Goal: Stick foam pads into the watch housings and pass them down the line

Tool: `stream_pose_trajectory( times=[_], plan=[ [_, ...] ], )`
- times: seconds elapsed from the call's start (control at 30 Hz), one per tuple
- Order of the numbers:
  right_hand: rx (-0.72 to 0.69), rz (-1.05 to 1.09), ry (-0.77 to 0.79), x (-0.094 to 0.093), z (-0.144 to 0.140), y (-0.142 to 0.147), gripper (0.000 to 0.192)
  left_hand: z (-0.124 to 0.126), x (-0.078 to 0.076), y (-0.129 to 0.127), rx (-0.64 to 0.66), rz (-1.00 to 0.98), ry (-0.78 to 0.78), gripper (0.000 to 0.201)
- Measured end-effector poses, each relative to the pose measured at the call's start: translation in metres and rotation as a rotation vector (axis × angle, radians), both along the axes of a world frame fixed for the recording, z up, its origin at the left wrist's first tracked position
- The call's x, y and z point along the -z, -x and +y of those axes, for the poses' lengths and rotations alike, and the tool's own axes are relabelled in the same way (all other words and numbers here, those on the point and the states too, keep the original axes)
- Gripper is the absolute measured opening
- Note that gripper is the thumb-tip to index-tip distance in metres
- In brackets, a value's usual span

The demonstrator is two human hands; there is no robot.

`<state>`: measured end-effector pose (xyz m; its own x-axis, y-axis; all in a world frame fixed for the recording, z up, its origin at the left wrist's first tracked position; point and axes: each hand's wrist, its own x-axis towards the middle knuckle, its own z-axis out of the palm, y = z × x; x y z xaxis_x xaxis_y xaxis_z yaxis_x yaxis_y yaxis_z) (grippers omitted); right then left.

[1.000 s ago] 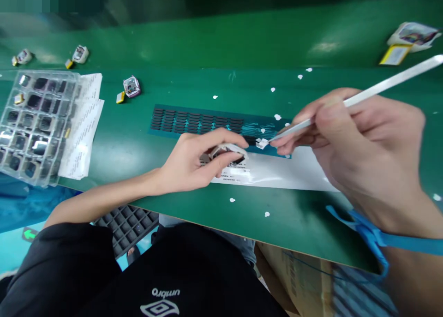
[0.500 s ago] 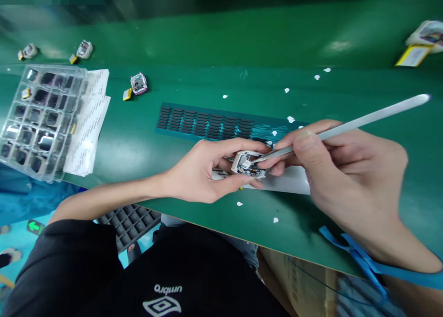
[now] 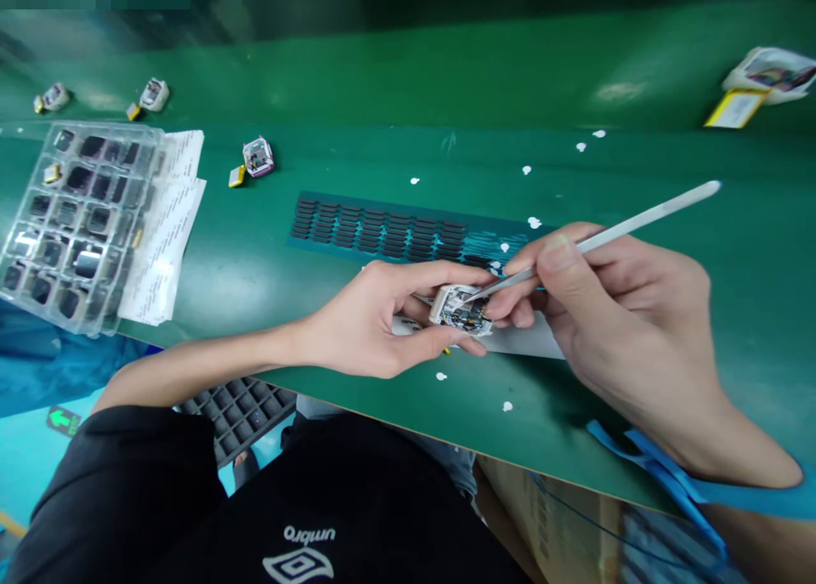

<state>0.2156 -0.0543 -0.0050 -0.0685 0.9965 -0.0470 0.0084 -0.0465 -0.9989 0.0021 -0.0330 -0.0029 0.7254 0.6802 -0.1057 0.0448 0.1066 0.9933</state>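
Observation:
My left hand (image 3: 388, 320) grips a small white open watch case (image 3: 439, 305) between thumb and fingers. Its inside faces up and shows a circuit board (image 3: 470, 312) with fine wires. In my right hand (image 3: 625, 312) is a pair of slim metal tweezers (image 3: 643, 218), pinched between thumb and forefinger like a pen. Their pointed tip reaches into the case and meets the board, though I cannot tell whether it grips anything. Several right fingertips rest at the case's right edge. A yellow bit shows under my left fingers, mostly hidden.
Dark strips on a blue-green sheet (image 3: 376, 227) lie behind my hands. A clear compartment tray (image 3: 108, 312) and printed paper sheets (image 3: 159, 261) stand left. More open watch cases with yellow batteries (image 3: 258, 156) lie farther back, one at right (image 3: 768, 70). White round stickers (image 3: 441, 377) dot the table.
My right hand and the rear end of the tweezers have shifted left. The watch case has turned slightly and sits a little lower, with the tip still inside.

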Motion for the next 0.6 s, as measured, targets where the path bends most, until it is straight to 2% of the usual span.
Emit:
stream_pose_trajectory(
  times=[0.3, 0.43, 0.6],
  plan=[
    [-0.010, 0.060, 0.141, -0.0008, 0.0000, 0.0020, 0.032, -0.0015, 0.0004, -0.0003, 0.005, 0.000, -0.040, 0.040],
    [-0.022, 0.073, 0.148, -0.0025, -0.0006, 0.0004, 0.033, -0.0018, 0.0011, -0.0003, 0.004, 0.018, -0.050, 0.040],
    [0.003, -0.042, 0.101, -0.0052, -0.0032, 0.0006, 0.036, -0.0020, 0.0029, -0.0023, 0.027, 0.020, -0.042, 0.040]
  ],
)
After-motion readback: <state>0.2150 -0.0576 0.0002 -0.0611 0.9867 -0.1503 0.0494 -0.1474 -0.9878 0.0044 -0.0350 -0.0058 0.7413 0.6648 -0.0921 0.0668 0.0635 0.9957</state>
